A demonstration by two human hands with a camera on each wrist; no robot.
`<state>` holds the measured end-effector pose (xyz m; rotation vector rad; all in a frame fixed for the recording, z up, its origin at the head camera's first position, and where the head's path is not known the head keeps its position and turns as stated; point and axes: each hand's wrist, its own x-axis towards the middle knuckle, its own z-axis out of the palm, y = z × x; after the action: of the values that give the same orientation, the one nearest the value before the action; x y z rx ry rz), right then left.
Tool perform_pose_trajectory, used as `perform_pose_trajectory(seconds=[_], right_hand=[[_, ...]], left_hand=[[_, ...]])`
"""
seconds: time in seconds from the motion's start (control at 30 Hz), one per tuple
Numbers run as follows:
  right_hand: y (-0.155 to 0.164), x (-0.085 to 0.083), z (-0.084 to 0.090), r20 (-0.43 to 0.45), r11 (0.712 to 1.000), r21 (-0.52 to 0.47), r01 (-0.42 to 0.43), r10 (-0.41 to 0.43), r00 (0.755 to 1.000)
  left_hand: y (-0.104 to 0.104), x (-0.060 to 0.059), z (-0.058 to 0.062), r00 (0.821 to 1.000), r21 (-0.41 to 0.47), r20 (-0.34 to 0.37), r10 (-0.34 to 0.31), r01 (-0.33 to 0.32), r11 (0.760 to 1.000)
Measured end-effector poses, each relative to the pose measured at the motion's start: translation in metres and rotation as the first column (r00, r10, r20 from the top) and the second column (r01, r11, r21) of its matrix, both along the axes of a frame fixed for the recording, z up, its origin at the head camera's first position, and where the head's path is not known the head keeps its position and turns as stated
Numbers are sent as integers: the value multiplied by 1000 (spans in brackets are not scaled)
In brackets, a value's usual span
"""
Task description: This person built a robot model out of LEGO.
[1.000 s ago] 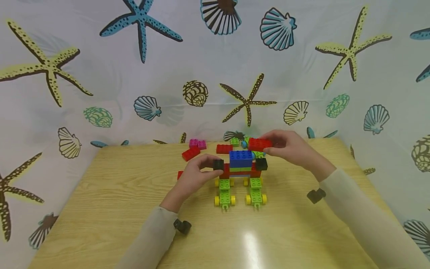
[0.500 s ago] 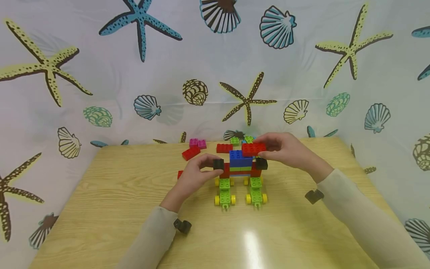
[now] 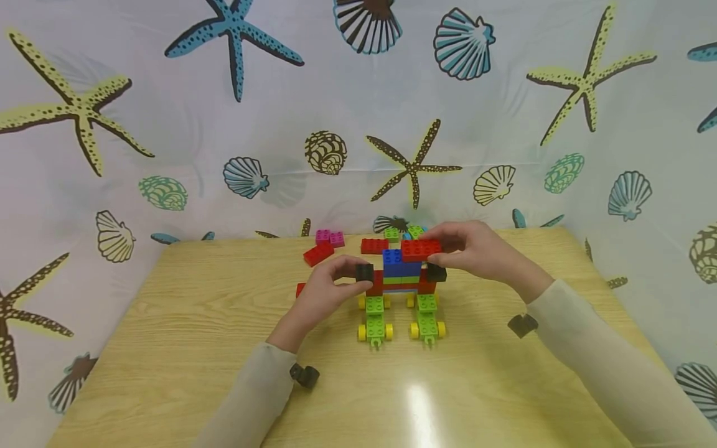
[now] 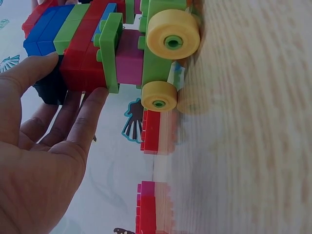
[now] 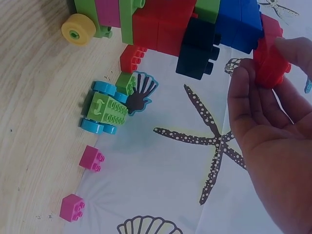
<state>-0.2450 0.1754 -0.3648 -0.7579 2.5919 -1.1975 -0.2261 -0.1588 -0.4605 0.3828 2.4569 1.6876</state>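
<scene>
In right fingers [image 5: 239, 95]: one red brick [image 3: 420, 250] above two blue bricks [image 3: 400, 267].

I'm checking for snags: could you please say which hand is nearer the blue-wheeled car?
Right: the right hand is above and in front of the car; the left hand is farther, at the build's left end.

Right hand [image 5: 275, 141] grips red brick [image 5: 268, 61] against blue bricks [image 5: 239, 24]; black brick [image 5: 197, 48] near.

long cream cloth left sleeve [image 3: 249, 392], matching long cream cloth right sleeve [image 3: 607, 367], both plain and one pale colour, small black boxy left wrist camera [image 3: 304, 377], small black boxy right wrist camera [image 3: 523, 325]
</scene>
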Motion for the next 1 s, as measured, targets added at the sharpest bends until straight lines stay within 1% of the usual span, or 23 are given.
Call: perform_pose_trajectory(seconds=[0.23,0.5,0.67,0.83,0.9,1.0], right_hand=[[1,0,3,-20,1000,23,12,-11,1000],[-1,-2,6,37,999,39,34,-36,999],[-3,-2,9,34,997,62,34,-36,999],[-3,-1,11,43,998,63,28,-31,999],[-3,-1,12,38,997,72,19,-22,999],[-4,1,13,5,994,109,5,-5,1000]], left_hand=[[0,0,1,1000,-5,17,4,-4,1000],[0,1,2,1000,-3,16,2,-2,1000],[0,1,2,1000,-6,11,1,-1,1000],[0,0,2,1000,-1,11,1,-1,1000],[0,0,1,1000,1,12,-2,2,1000],[0,0,1,1000,0,13,-2,2,1000]])
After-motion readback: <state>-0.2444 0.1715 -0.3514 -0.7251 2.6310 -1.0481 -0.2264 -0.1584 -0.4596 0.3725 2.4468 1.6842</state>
